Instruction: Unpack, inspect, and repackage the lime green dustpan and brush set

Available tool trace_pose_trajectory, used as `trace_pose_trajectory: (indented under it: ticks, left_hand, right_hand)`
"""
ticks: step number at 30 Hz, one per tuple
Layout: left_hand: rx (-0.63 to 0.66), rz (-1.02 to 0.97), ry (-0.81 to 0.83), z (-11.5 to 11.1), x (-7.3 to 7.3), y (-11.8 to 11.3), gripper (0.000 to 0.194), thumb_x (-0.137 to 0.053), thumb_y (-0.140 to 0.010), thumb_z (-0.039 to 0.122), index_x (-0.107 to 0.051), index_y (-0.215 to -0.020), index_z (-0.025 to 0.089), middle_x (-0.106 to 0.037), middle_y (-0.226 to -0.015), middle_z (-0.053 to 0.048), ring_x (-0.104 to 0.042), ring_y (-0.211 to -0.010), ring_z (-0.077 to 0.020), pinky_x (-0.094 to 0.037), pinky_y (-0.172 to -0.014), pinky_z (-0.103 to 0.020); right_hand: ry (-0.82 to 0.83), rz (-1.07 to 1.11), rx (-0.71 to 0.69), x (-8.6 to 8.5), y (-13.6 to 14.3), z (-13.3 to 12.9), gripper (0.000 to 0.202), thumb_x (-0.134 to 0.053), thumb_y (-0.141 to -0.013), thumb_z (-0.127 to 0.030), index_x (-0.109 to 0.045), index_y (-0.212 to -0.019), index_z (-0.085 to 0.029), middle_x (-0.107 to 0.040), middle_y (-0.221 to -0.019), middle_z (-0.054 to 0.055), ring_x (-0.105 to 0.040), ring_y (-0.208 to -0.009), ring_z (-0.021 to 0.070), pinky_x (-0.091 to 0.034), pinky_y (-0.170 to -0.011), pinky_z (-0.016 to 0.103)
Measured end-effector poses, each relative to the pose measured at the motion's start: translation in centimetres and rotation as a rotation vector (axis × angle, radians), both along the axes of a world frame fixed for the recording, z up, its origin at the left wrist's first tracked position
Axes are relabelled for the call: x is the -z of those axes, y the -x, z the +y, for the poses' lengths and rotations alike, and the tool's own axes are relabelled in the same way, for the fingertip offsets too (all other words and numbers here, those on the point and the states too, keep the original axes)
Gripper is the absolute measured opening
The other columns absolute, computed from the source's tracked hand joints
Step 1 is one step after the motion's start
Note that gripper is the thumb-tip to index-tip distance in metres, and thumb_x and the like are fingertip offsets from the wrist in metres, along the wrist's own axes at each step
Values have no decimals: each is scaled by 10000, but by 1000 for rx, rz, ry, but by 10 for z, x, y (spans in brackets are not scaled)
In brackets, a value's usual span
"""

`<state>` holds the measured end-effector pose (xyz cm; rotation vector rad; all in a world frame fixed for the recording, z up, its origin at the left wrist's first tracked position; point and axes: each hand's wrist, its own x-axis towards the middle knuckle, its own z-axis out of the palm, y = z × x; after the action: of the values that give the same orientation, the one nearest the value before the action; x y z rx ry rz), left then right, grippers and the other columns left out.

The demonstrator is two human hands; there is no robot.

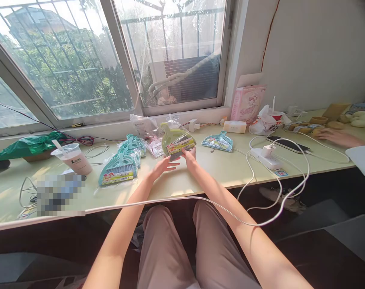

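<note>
Head camera looks down on a pale green table (200,176) under a window. Both hands of the person are at the middle of it, on a green dustpan-and-brush set (176,140) in a clear plastic bag. The set lies tilted on the table, handle pointing far and left, its printed label toward the hands. The right hand (190,156) pinches the near edge of the bag, thumb and fingers closed on it. The left hand (164,164) is half open, fingers stretched flat toward the same near edge; its fingertips seem to touch the bag, but whether it really grips I cannot tell.

To the left of the hands lies a pile of teal sets (122,166) of the same kind, also bagged. One more teal set (217,141) lies alone to the right. Further left stands a plastic cup (72,158) with a straw, and near it one patch of the table is blurred out, so nothing there can be read.

A white cable (260,208) runs across the near edge of the table and over the person's arms to a power strip (268,159) on the right. At the far right, another person's hand (339,137) rests on the table; that arm is cut off by the picture border. The small round things beside it are hard to make out.
</note>
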<state>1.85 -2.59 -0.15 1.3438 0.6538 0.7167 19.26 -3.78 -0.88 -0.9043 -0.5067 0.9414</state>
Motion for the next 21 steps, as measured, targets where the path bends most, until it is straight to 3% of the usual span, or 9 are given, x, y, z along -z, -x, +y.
trace_pose_trajectory:
  ticks: [2, 3, 7, 9, 14, 21]
  left_hand:
    - [141, 47, 15, -1, 0, 0, 526, -711, -881, 607, -753, -1220, 208, -770, -1220, -187, -700, -1221, -393, -542, -1037, -549]
    - [117, 41, 14, 0, -1, 0, 528, -687, -892, 636, -755, -1208, 218, -781, -1183, -177, -698, -1219, -383, -547, -1029, -537]
    - [-211, -76, -73, 10, -3, 3, 494, -606, -984, 580, -701, -1273, 191, -785, -1176, -148, -665, -1249, -351, -538, -1047, -498]
    - [-284, -95, -120, 14, 0, 6, 453, -690, -955, 465, -681, -1298, 169, -760, -1260, -148, -643, -1288, -342, -522, -1082, -484]
    - [-246, -121, -156, 12, 7, 13, 653, -880, -757, 357, -668, -1363, 238, -726, -1354, -104, -646, -1311, -350, -564, -1039, -462]
    - [-230, -209, -116, 6, 1, 13, 780, -918, -701, 286, -630, -1424, 233, -714, -1386, -110, -649, -1308, -350, -574, -1022, -427]
  right_hand:
    - [10, 34, 46, -1, -2, -1, 512, -774, -745, -165, -499, -1161, -282, -745, -1163, 28, -713, -1140, 193, -646, -930, 361]
    - [14, 34, 43, -1, -2, -2, 507, -784, -733, -156, -498, -1133, -281, -746, -1145, 23, -712, -1135, 191, -644, -925, 355]
    - [3, -38, -106, -2, 3, -5, 504, -827, -675, -117, -485, -1011, -274, -742, -1008, 8, -724, -1059, 218, -658, -896, 386]
    - [0, -80, -202, -2, 6, -6, 497, -804, -666, -86, -485, -1001, -267, -734, -963, 7, -732, -1003, 227, -664, -898, 406]
    - [68, -122, -209, 2, 8, -1, 471, -742, -655, -77, -472, -993, -264, -712, -975, 11, -725, -937, 228, -670, -882, 424]
    - [91, -80, -203, 4, 5, 7, 345, -751, -788, -268, -481, -1002, -272, -721, -926, -5, -717, -789, 193, -657, -801, 414]
